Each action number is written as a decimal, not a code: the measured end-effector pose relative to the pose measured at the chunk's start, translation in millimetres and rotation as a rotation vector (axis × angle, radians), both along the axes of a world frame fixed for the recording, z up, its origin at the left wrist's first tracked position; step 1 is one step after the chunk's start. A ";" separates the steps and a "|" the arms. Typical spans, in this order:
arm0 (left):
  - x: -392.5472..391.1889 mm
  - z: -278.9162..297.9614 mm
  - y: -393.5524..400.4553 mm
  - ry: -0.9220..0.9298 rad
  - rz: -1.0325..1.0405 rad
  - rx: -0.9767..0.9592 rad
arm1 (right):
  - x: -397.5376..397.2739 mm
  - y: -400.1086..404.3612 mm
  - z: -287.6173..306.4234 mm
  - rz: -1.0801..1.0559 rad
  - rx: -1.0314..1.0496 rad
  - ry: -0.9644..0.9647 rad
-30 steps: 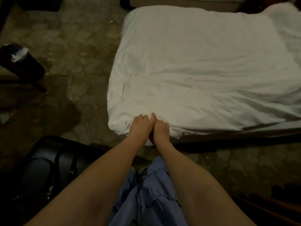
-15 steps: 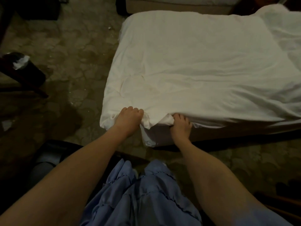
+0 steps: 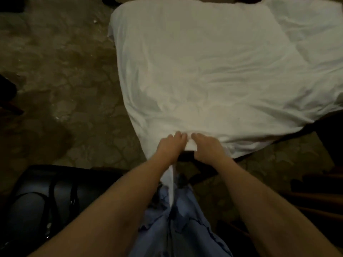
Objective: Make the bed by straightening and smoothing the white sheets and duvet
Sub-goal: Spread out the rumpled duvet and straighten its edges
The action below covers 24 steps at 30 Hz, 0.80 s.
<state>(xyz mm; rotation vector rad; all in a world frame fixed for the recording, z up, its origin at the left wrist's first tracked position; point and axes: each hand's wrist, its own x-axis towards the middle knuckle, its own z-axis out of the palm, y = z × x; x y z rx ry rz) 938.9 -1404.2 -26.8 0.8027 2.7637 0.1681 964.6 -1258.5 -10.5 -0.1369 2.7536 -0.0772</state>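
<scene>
2 hands, my left hand (image 3: 169,145) and right hand (image 3: 206,145), fingers curled on the duvet (image 3: 204,71) corner between them; next I'd judge pulling it taut.

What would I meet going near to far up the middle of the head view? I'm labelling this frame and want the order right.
Blue garment → left hand and right hand, side by side gripping the near corner → white duvet spread over the bed.
</scene>
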 end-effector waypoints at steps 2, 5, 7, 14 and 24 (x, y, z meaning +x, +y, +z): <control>-31.6 20.4 6.3 -0.001 -0.080 0.011 | -17.9 8.7 15.2 -0.080 -0.012 0.138; -42.6 27.6 7.9 0.056 -0.020 0.003 | -15.8 -2.0 11.3 -0.208 -0.097 0.249; 0.3 1.3 -7.8 -0.133 -0.018 -0.113 | 24.0 -26.1 -20.8 -0.232 -0.097 -0.042; 31.4 -34.2 -28.9 -0.286 -0.030 -0.278 | 44.6 -37.0 -56.6 -0.095 -0.087 -0.309; 72.4 -42.0 -23.4 -0.303 0.021 -0.295 | 95.0 -46.0 -69.9 -0.205 -0.069 -0.259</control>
